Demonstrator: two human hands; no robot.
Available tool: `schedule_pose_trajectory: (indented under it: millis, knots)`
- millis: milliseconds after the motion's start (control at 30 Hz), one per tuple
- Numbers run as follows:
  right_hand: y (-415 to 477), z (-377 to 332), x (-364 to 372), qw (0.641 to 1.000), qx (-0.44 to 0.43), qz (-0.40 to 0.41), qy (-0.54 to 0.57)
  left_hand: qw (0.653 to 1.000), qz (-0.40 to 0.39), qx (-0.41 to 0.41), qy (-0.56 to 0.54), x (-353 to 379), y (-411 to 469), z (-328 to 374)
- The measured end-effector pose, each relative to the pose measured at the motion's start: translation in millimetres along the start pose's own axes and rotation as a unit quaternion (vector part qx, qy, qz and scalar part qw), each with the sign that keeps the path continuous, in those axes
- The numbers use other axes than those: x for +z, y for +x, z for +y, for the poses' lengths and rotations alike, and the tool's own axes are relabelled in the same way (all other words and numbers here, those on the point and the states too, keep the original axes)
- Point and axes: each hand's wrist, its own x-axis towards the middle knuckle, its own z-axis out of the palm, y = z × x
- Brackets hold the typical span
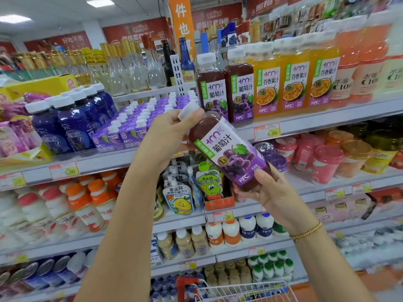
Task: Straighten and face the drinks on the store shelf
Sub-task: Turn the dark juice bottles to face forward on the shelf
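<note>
Grape juice bottle held tilted in front of the shelf; left hand fingers curl round its white cap end, right hand fingers wrap its base.

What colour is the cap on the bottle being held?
White. The cap of the held juice bottle shows best in the head view.

Reaches forward with both forearms raised. Grips the neck of the bottle with the left hand, fingers curled; clasps its base with the right hand, thumb in front.
</note>
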Motion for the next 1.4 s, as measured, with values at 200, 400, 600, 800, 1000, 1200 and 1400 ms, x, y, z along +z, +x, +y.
schedule_pose_trajectory:
  millis: [200, 400, 600, 800, 1000, 1200, 1400]
  knots:
    - [30.7, -35.8, 9.5, 0.996, -0.088, 0.003, 0.0, 0.981, 0.029, 0.19, 0.026, 9.0, 11.3, 55.6]
    - [83.6, -75.0, -12.5, 0.907, -0.205, 0.176, -0.322, 0.91, 0.144, 0.381, 0.08, 16.6, 37.7, 104.4]
    - [108.8, -69.5, -52.5, 0.757, -0.184, 0.271, -0.565, 0.848, 0.203, 0.48, 0.096, 33.0, 69.3, 110.1]
    - [108.3, -66.1, -61.3, 0.738, -0.168, 0.26, -0.6, 0.829, 0.221, 0.493, 0.142, 45.4, 110.6, 104.9]
    - [108.5, -69.2, -64.9, 0.729, -0.163, 0.244, -0.618, 0.838, 0.188, 0.441, 0.26, 54.0, 167.6, 108.2]
    - [109.4, -66.6, -67.6, 0.715, -0.172, 0.234, -0.636, 0.883, 0.137, 0.304, 0.331, 67.1, 214.2, 111.3]
    - [106.1, -64.2, -72.0, 0.709, -0.183, 0.213, -0.647, 0.908, 0.066, 0.162, 0.382, 78.3, 222.3, 100.7]
